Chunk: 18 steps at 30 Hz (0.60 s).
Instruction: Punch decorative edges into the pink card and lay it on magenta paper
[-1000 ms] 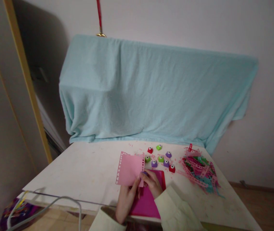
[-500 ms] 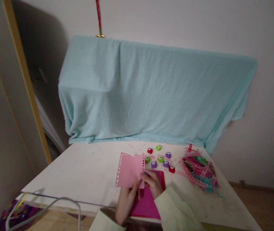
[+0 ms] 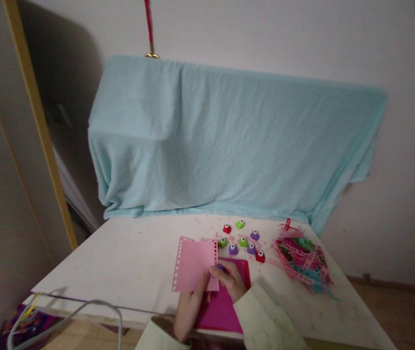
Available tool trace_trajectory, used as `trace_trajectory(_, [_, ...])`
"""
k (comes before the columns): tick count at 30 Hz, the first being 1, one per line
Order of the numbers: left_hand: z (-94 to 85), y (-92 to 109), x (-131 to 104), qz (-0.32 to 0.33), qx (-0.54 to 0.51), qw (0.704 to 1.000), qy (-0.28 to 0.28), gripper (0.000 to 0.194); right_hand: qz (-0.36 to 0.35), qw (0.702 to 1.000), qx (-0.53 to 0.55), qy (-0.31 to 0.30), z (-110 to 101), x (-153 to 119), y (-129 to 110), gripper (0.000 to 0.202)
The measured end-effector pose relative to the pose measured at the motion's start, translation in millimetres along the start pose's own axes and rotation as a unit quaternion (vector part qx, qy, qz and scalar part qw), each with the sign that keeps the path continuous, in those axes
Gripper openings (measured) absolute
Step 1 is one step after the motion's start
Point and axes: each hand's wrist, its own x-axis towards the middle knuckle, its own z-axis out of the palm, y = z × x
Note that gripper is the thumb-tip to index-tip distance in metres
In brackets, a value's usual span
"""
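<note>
A pink sheet of paper (image 3: 195,265) has rows of punched holes down its left and right edges. My left hand (image 3: 190,304) is closed on its lower edge, thumb on top. At the right edge, my right hand (image 3: 232,281) grips a small purple paper punch (image 3: 219,267), partly hidden by the fingers. The dark holes end just above this punch. Beneath both hands lies a magenta sheet or folder (image 3: 224,308) with a red edge showing on the right.
Beyond the paper stand several red, green and purple paper punches (image 3: 243,241) among pink paper bits. A heap of coloured punched strips (image 3: 304,260) lies at the right of the white table (image 3: 120,262). A light blue cloth (image 3: 236,141) hangs behind; a grey cable (image 3: 94,301) loops front left.
The pink paper has shifted a little toward me and slightly left, relative to the table. My right hand with the purple punch has moved slightly nearer along the right edge.
</note>
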Motion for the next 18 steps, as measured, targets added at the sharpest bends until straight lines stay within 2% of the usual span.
trace_trajectory(4, [-0.8, 1, 0, -0.034, -0.026, 0.999, -0.016, 0.045, 0.005, 1.000, 0.013, -0.017, 1, 0, -3, 0.038])
trace_trajectory(10, [1.0, 8, -2, -0.056, -0.026, 0.998, -0.027, 0.046, 0.011, 0.999, 0.013, 0.040, 0, 4, 10, 0.044])
trace_trajectory(14, [-1.7, 12, -3, -0.037, -0.010, 0.999, -0.011, 0.045, 0.016, 0.998, 0.051, 0.030, -1, 5, 18, 0.048])
trace_trajectory(18, [-7.4, 5, -3, -0.001, 0.002, 1.000, 0.002, 0.043, 0.036, 0.994, 0.059, 0.083, 1, 6, 19, 0.045])
